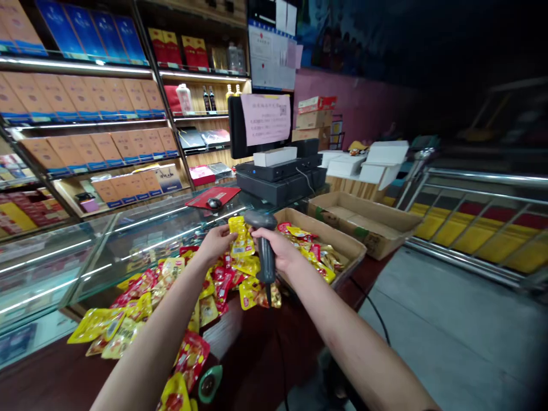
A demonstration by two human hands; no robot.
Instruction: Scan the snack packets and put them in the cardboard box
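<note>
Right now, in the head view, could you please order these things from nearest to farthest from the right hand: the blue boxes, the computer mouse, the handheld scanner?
1. Handheld scanner: held in the right hand.
2. Computer mouse: beyond the hand, to its left, on the red mat.
3. Blue boxes: far left, up on the wall shelf.

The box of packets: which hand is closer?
Right. The right hand is near the box, at its left side; the left hand is farther left, holding a packet.

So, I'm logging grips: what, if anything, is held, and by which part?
Left hand: yellow plastic snack packet, by its left edge. Right hand: dark grey handheld scanner, by its handle.
</note>
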